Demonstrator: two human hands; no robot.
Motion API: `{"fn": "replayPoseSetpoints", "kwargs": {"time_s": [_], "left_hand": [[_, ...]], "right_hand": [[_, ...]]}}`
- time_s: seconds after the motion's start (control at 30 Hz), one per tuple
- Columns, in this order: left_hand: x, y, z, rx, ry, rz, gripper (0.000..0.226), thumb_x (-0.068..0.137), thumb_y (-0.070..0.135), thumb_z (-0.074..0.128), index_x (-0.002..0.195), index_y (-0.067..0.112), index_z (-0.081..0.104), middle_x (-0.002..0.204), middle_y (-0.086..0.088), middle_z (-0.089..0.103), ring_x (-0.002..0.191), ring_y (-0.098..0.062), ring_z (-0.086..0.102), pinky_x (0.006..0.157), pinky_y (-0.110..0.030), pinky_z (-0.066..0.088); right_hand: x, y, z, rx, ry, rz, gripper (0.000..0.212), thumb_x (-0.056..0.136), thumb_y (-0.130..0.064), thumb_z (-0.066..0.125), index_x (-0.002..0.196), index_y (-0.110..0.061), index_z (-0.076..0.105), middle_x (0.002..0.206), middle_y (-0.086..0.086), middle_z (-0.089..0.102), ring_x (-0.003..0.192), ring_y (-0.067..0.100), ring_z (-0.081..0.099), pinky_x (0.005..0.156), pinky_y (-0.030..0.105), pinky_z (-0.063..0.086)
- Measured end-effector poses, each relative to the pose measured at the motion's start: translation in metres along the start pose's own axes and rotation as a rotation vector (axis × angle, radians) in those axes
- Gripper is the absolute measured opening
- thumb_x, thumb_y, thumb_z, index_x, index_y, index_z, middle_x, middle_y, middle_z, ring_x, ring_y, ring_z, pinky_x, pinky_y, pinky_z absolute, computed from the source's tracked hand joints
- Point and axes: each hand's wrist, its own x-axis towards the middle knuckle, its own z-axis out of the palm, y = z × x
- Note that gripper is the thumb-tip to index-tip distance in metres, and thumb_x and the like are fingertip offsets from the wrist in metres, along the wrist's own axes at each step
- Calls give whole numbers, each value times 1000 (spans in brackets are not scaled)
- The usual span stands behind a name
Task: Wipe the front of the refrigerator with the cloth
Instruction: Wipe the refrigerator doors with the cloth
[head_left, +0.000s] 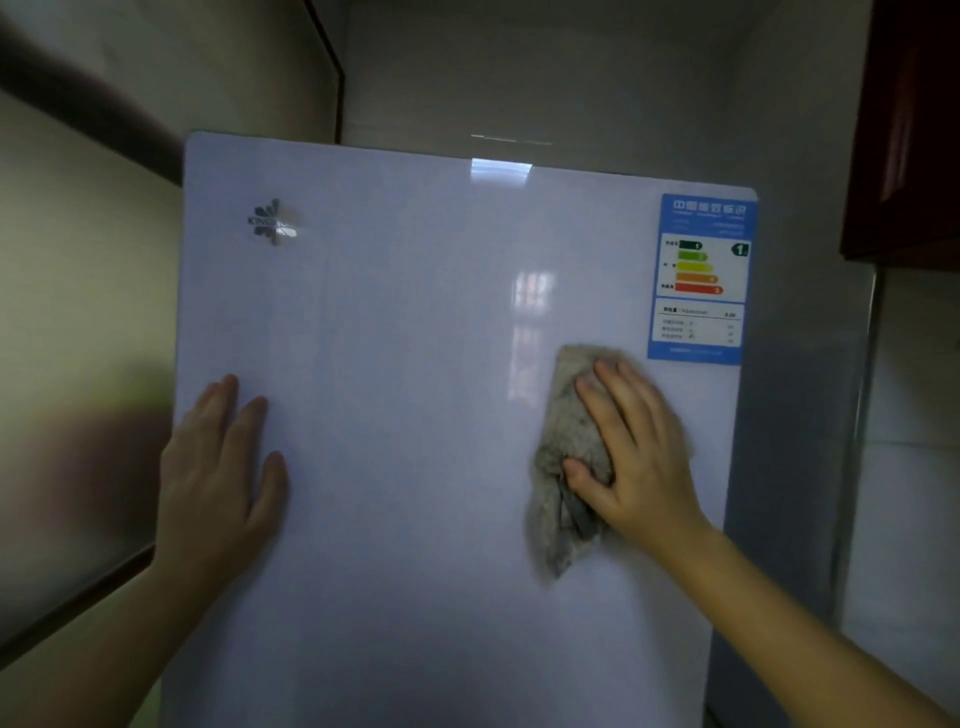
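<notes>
The right hand (639, 447) presses the grey cloth (563, 431) on the refrigerator (405, 322) door, just below the blue energy label (701, 275) — its grip is spread, fingers straight, and the palm hides part of the cloth. The left hand (218, 467) rests flat (fingers a little apart) near the door's left edge. The logo (272, 222) is blurred.

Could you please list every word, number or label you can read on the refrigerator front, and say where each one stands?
"中国能效标识": header of the blue energy label, top right of the refrigerator door; slightly blurred.
"1": in the dark arrow on that label.
"KING...": on the logo at top left; the rest is lost in glare.
The label's small print is too blurred to read.
</notes>
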Motion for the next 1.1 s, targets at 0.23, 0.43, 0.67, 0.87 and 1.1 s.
{"fn": "replayPoseSetpoints", "kwargs": {"time_s": [0.23,0.43,0.67,0.87,1.1], "left_hand": [[-1,-6,0,19,-29,12,62,97,41,39,149,8,44,165,-15,28,151,-37,30,117,-48,29],[-3,-12,-2,36,-37,57,61,99,40,38,152,10,41,167,-14,26,151,-37,31,116,-49,31],[-3,-11,-9,52,-37,92,59,100,37,40,151,8,43,164,-19,31,149,-39,34,115,-47,31],[0,-11,-20,33,-90,115,59,100,35,41,150,5,46,162,-22,34,148,-41,37,115,-49,33],[-13,-19,-30,35,-110,129,56,100,32,41,146,2,50,160,-23,38,147,-41,39,116,-49,34]], "right_hand": [[21,4,-5,8,13,34,74,93,-52,53,154,-12,40,161,13,35,152,32,28,128,49,19],[92,-6,-4,40,84,114,74,93,-53,52,155,-13,38,162,12,33,152,31,25,126,52,22],[63,-66,33,44,16,-124,72,93,-50,57,150,-6,47,158,18,41,149,36,35,125,53,24],[14,-93,53,27,-114,-375,70,93,-48,63,150,-10,49,159,13,42,150,30,36,124,52,29],[101,-66,32,17,28,-166,70,94,-48,57,149,-6,48,156,20,43,146,38,39,124,50,28]]}}
